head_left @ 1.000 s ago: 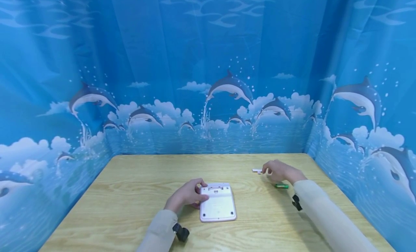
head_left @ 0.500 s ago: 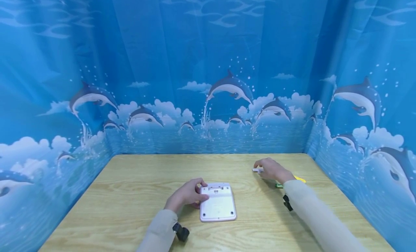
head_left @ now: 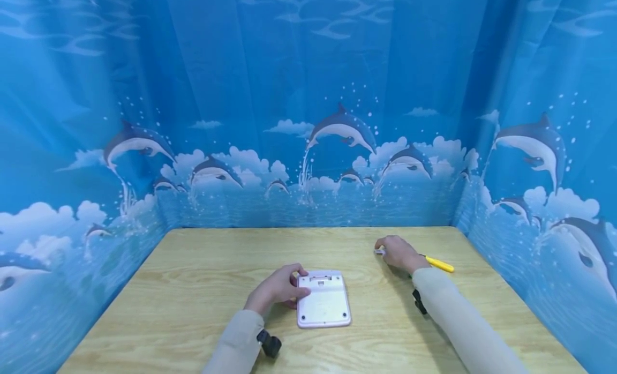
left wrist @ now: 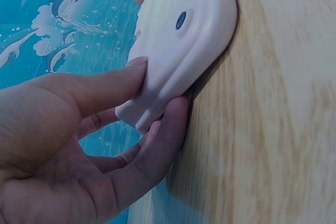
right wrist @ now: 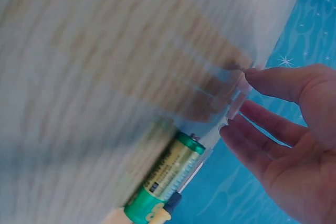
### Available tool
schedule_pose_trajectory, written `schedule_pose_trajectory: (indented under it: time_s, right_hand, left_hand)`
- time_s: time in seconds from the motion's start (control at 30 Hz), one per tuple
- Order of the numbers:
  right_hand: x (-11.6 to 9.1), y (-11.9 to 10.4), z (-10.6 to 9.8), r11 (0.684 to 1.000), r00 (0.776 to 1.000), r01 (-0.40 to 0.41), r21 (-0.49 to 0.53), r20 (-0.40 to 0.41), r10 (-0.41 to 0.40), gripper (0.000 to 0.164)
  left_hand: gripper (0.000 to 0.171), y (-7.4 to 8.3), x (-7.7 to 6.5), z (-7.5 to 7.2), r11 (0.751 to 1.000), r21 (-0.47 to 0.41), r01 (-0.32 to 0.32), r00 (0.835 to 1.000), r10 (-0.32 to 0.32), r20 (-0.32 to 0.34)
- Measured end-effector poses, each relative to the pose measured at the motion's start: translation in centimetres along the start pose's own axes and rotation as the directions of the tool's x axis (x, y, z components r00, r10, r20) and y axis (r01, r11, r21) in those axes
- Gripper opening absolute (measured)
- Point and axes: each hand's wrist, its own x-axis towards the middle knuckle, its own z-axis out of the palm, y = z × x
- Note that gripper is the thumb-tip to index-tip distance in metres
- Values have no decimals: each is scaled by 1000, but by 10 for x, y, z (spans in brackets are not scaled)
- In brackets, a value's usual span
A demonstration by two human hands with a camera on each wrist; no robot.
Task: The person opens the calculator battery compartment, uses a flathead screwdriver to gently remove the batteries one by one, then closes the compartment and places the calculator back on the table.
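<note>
A pale pink-white calculator (head_left: 324, 304) lies face down on the table, its battery slot uncovered at the far end. My left hand (head_left: 277, 289) grips its left edge, thumb on the back; in the left wrist view, curled fingers (left wrist: 157, 145) sit under the edge and a dark rubber foot shows. Farther right, my right hand (head_left: 399, 254) pinches a small white battery cover (head_left: 380, 252) at the tabletop. The right wrist view has that cover (right wrist: 239, 100) between thumb and fingertips. Near that hand lies a green battery (right wrist: 165, 177), mostly hidden by the wrist in the head view.
A yellow-handled screwdriver (head_left: 438, 263) lies beyond my right wrist. The wood-grain table (head_left: 217, 256) ends at a blue dolphin-print curtain (head_left: 260, 202) at the back, and the curtain continues on both sides.
My right hand has moved slightly left and taken hold of the white cover. The screwdriver has come into sight behind the wrist, which now hides most of the battery. The left hand stays put.
</note>
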Motion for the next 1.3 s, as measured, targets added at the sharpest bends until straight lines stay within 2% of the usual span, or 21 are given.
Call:
schedule_pose_trajectory:
  time_s: [0.57,0.9,1.3]
  right_hand:
    - [0,-2,4,1000,998,30,-5,-49,-30,26]
    - [1,-1,6,1000,999,28,5,-43,-28,25]
    - [-1,-4,5,1000,1000,19,7,-25,-18,17]
  left_hand:
    - [31,0,-2,0,1000,-16,3,1000,-3,-2]
    - [31,0,0,0,1000,-16,-7,1000,7,7]
    - [30,1,-1,0,1000,-16,-14,1000,14,9]
